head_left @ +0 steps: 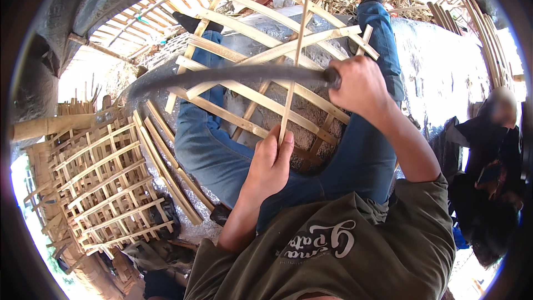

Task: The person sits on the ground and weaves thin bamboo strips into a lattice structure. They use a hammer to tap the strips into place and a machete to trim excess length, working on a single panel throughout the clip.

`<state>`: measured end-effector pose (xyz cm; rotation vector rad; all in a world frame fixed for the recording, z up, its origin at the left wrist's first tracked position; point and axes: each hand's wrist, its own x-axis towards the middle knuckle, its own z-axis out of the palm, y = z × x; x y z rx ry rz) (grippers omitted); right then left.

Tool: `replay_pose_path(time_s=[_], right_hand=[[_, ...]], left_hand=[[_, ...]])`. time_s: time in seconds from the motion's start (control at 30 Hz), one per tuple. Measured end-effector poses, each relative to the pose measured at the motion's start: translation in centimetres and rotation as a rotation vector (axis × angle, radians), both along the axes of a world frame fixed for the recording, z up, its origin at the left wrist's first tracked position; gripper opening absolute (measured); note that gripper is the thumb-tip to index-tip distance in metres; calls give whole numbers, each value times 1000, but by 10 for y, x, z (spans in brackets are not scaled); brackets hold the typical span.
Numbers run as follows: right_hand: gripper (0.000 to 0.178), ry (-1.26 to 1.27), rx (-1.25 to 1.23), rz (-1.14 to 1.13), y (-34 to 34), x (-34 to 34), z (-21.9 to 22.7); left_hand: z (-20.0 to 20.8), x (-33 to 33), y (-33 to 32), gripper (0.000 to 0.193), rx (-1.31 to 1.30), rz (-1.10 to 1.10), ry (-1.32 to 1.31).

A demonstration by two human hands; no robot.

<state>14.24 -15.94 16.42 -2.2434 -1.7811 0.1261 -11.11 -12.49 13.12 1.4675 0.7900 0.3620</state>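
My left hand (267, 162) pinches the lower end of a thin bamboo strip (300, 39), which runs up and away past the top of the view. My right hand (361, 86) grips the handle end of a long, dark, curved machete (222, 74). Its blade stretches leftward, crosses the strip and is smeared by motion toward the tip. Whether blade and strip touch, I cannot tell. Beneath both lies an open lattice of split bamboo (266, 105), spread over and between my jeans-clad legs, with one slat (300, 44) lying slantwise across it.
A stack of finished-looking bamboo lattices (105, 183) stands at the left, beside several loose bamboo slats (166, 166). More bamboo poles (488, 39) lean at the far right. Another person (488, 172) in dark clothing is at the right edge. Shavings (344, 8) lie beyond my feet.
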Motion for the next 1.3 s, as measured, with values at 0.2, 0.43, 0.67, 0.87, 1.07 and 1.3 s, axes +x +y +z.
replay_pose_path(time_s=[0.2, 0.43, 0.67, 0.87, 1.07, 1.3], right_hand=[[23, -30, 61, -222, 20, 38, 3], [21, -126, -41, -31, 14, 9, 12], [18, 88, -67, -141, 29, 29, 19], [17, -100, -76, -267, 61, 65, 20], [14, -152, -145, 92, 46, 6, 18], [19, -135, -117, 16, 35, 9, 15]], left_hand=[[20, -17, -6, 19, -25, 44, -7], [20, -5, -11, 19, 297, -41, 85], [5, -17, -6, 22, 155, 7, -17], [27, -22, 1, 21, 113, 25, 69], [21, -13, -1, 20, 327, 13, 121], [19, -13, -9, 23, 294, 47, 107]])
